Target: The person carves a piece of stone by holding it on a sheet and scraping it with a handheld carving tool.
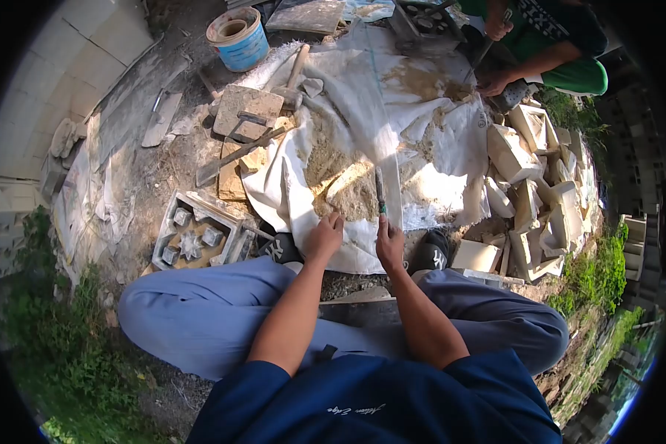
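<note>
My left hand (324,235) is closed at the near edge of a pile of sandy material (333,166), its fingertips at a pale, chunky piece (355,194); whether it grips that piece is unclear. A little to the right, my right hand (389,243) is wrapped round the green handle of a narrow tool (380,191), whose dark blade points away from me beside the piece. Under the pile lies a white sheet (277,198). Part of the piece's near end is hidden by my left fingers.
At the left are a metal mould (200,231), a square float (247,111), a hammer (296,74) and a trowel (161,118). A blue bucket (238,41) stands behind. Broken pale blocks (514,154) are heaped at the right. Another person (547,44) works at the upper right.
</note>
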The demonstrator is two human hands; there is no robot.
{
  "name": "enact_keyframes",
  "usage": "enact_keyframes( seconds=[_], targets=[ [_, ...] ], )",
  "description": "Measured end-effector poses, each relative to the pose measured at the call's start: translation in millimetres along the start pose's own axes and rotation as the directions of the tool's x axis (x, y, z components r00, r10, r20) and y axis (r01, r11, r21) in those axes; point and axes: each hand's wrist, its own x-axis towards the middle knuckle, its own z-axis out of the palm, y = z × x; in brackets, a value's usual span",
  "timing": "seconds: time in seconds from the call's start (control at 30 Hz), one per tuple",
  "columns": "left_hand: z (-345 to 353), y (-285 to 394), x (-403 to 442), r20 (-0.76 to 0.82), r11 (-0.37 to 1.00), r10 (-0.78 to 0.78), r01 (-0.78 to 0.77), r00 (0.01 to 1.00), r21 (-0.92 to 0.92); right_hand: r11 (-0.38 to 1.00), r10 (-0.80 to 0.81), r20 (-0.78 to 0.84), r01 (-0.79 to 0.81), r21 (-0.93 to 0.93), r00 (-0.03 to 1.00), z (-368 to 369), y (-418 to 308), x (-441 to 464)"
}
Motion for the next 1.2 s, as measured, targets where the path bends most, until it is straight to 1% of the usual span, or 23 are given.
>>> enact_keyframes(
  seconds=[0.03, 0.1, 0.17, 0.27, 0.37, 0.43, 0.5, 0.53, 0.57, 0.63, 0.67, 0.7, 0.77, 0.8, 0.83, 0.9, 0.97, 1.0, 1.03, 1.1, 1.13, 1.17, 1.2],
  targets=[
    [1, 1, 3, 0.010, 0.998, -0.050, 0.050, 0.999, 0.034, 0.996, -0.040, -0.035, 0.042, 0.074, 0.999, -2, -1, -3],
    [0, 0, 2, 0.000, 1.000, 0.013, -0.013, 1.000, -0.020, 0.982, 0.012, -0.023, -0.016, -0.190, 1.000, 0, 26, -7],
    [-1, -1, 3, -0.011, 0.996, 0.065, -0.065, 0.998, -0.066, 0.952, 0.262, 0.087, -0.243, -0.186, 0.961, 3, 62, -7],
    [0, -7, 5, -0.027, 0.999, 0.028, -0.029, 0.999, -0.035, 0.923, 0.336, 0.120, -0.302, -0.237, 0.934, 12, 75, 3],
    [12, -10, 11, -0.026, 0.986, 0.102, -0.105, 0.994, -0.132, 0.908, 0.281, 0.052, -0.248, -0.338, 0.958, 4, 13, 9],
    [13, -12, 15, 0.013, 0.995, 0.049, -0.048, 0.999, -0.084, 0.918, 0.238, 0.089, -0.194, -0.346, 0.967, -4, -9, 12],
    [9, -13, 14, 0.022, 0.999, 0.009, -0.008, 1.000, -0.053, 0.991, 0.084, 0.086, -0.074, -0.112, 0.993, -4, -12, 11],
    [16, -20, 20, -0.046, 0.999, 0.047, -0.046, 0.998, 0.025, 0.999, 0.009, 0.064, -0.006, -0.050, 0.998, -1, -11, 9],
    [19, -23, 23, -0.108, 0.991, 0.096, -0.085, 0.989, 0.106, 0.999, 0.011, 0.065, -0.008, -0.049, 0.998, 0, -8, 4],
    [12, -15, 13, -0.123, 0.990, 0.136, -0.131, 0.983, 0.048, 0.942, 0.242, 0.076, -0.215, -0.257, 0.967, -4, -9, -7],
    [11, -14, 11, -0.129, 0.988, 0.153, -0.152, 0.980, 0.020, 0.881, 0.255, -0.039, -0.249, -0.401, 0.966, 10, 31, -5],
    [13, -15, 12, -0.135, 0.985, 0.170, -0.173, 0.976, -0.008, 0.882, 0.256, -0.041, -0.251, -0.400, 0.966, 4, 37, -11],
    [10, -16, 19, -0.067, 0.998, 0.061, -0.059, 0.996, 0.039, 0.878, 0.321, 0.116, -0.249, -0.409, 0.940, 2, 45, -8],
    [8, -12, 17, -0.069, 0.997, 0.066, -0.064, 0.995, 0.036, 0.877, 0.262, -0.004, -0.240, -0.416, 0.965, 6, 40, -6],
    [6, -9, 12, -0.030, 0.999, 0.037, -0.038, 0.999, -0.017, 0.877, 0.258, -0.007, -0.237, -0.419, 0.966, 4, 35, 0],
    [1, -5, 9, 0.008, 0.998, 0.006, -0.006, 1.000, -0.068, 0.975, 0.221, -0.020, -0.222, -0.020, 0.975, 7, 28, 12],
    [2, -6, 7, -0.022, 1.000, 0.010, -0.010, 1.000, -0.010, 0.958, 0.248, 0.076, -0.256, 0.132, 0.966, -7, 5, 16],
    [4, -8, 6, -0.019, 1.000, 0.004, -0.005, 1.000, -0.011, 0.978, 0.176, 0.000, -0.175, 0.116, 0.984, -6, 5, 16],
    [4, -7, 8, -0.019, 1.000, 0.009, -0.009, 1.000, -0.024, 0.978, 0.175, -0.002, -0.173, 0.116, 0.985, -7, 6, 15],
    [5, -5, 9, -0.013, 0.999, 0.018, -0.018, 1.000, -0.031, 0.972, 0.199, -0.132, -0.213, -0.102, 0.971, -7, 11, 3],
    [5, -6, 8, -0.005, 1.000, 0.010, -0.010, 1.000, -0.027, 0.906, 0.330, -0.142, -0.355, -0.232, 0.933, -6, 14, 2],
    [5, -6, 9, 0.000, 1.000, 0.002, -0.002, 1.000, -0.022, 0.906, 0.331, -0.141, -0.356, -0.228, 0.933, -7, 18, -1],
    [7, -10, 13, -0.002, 1.000, 0.001, -0.001, 1.000, -0.016, 0.866, 0.354, -0.082, -0.360, -0.348, 0.932, -9, 22, -5]
  ],
)
